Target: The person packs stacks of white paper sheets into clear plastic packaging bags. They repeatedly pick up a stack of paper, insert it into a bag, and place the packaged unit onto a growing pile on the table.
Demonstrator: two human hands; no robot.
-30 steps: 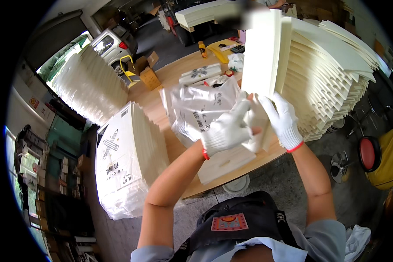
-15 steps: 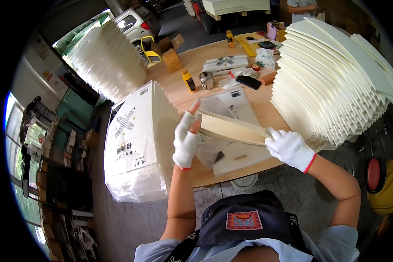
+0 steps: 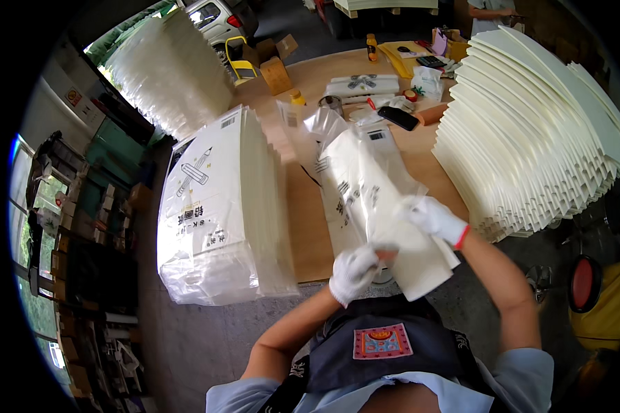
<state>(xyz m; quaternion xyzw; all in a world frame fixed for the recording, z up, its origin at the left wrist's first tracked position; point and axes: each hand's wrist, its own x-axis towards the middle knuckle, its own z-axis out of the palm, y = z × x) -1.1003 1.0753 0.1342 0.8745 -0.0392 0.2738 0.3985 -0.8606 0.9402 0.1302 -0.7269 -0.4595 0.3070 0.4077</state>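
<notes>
A clear printed plastic bag (image 3: pixel 355 172) lies slanted at the table's near edge with a white sheaf of paper (image 3: pixel 426 279) in it. The paper's near end sticks out beyond the bag and the table. My left hand (image 3: pixel 353 275), in a white glove with bare fingertips, is closed at the bag's lower left edge. On the right side of the bag and paper lies my gloved right hand (image 3: pixel 435 220); its fingers are smeared by motion. To the left stands a tall pile of bagged paper packs (image 3: pixel 210 199). A large fanned stack of cream paper (image 3: pixel 523 138) rises on the right.
Farther back on the wooden table (image 3: pixel 306 220) lie a black phone (image 3: pixel 398 118), a metal cup (image 3: pixel 331 103), a white wrapped pack (image 3: pixel 362 85), a calculator (image 3: pixel 430 62) and a bottle (image 3: pixel 371 48). A cardboard box (image 3: pixel 275 76) sits at the far left. Another person (image 3: pixel 490 14) stands behind.
The paper, held in the open between both hands before, is now mostly inside the plastic bag. My left hand has moved down and right toward my body; my right hand has shifted slightly.
</notes>
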